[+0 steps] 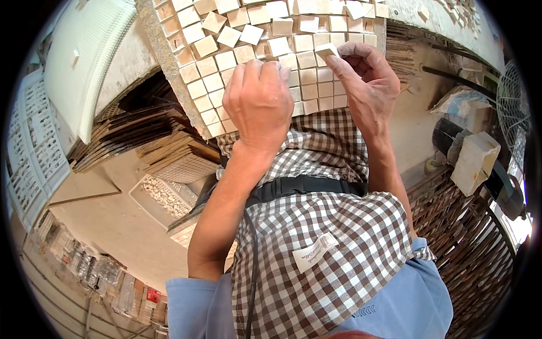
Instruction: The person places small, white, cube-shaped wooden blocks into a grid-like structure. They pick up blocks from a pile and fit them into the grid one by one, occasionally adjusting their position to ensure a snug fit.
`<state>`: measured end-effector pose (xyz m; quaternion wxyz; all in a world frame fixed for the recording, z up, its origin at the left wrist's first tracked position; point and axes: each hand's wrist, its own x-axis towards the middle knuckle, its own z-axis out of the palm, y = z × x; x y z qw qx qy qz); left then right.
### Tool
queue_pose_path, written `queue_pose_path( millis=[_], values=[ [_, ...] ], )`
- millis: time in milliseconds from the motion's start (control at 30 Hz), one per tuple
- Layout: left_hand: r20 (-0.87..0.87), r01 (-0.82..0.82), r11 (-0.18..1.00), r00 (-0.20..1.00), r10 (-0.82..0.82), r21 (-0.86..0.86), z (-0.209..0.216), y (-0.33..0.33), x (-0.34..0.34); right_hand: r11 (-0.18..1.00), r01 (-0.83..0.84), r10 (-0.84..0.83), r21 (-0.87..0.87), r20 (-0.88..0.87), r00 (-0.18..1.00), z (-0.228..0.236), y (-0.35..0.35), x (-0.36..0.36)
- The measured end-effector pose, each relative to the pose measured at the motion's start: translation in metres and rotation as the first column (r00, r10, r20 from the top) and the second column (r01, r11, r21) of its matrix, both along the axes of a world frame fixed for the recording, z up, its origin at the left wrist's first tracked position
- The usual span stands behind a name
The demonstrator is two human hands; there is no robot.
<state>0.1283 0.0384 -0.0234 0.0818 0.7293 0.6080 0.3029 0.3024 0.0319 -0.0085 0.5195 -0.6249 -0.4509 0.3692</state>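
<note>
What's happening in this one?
A person's right hand holds a small cream square tile, tilted, over a gridded tray. The left hand is curled over the tiled rows; whether it grips anything is hidden. Farther up, several loose tiles lie askew on the grid.

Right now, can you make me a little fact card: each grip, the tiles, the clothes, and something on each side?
Left grip: curled over the tiles; anything inside is hidden
Right grip: pinching a small cream tile
Tiles: mostly in rows, some crooked
Clothes: checked apron, blue shirt
Far left: pale plastic crate
Far right: fan
</note>
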Motion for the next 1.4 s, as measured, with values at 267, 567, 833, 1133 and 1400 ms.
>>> queue_pose_path(
  millis=[267,567,833,1133,1400],
  values=[
    [-0.010,-0.006,0.997,1.000,0.006,-0.073,0.007,0.001,0.001,0.998,-0.031,0.025,-0.063,-0.093,0.995,0.005,-0.003,-0.003],
    [0.471,0.020,0.936,0.868,0.159,-0.353,0.034,-0.013,-0.028,0.913,-0.297,0.168,-0.280,-0.405,0.899,0.016,-0.004,-0.013],
    [0.744,0.280,0.716,0.460,0.484,-0.639,0.038,-0.012,-0.033,0.891,-0.324,0.201,-0.319,-0.364,0.910,0.018,-0.002,-0.041],
    [0.660,0.139,0.706,0.513,0.549,-0.695,0.048,-0.018,-0.030,0.893,-0.443,0.370,0.076,0.434,0.821,0.005,-0.005,-0.042],
    [0.383,-0.057,0.969,0.912,0.149,-0.241,0.030,-0.027,-0.049,0.882,-0.466,0.335,0.060,0.615,0.714,-0.002,0.009,-0.043]
  ],
)
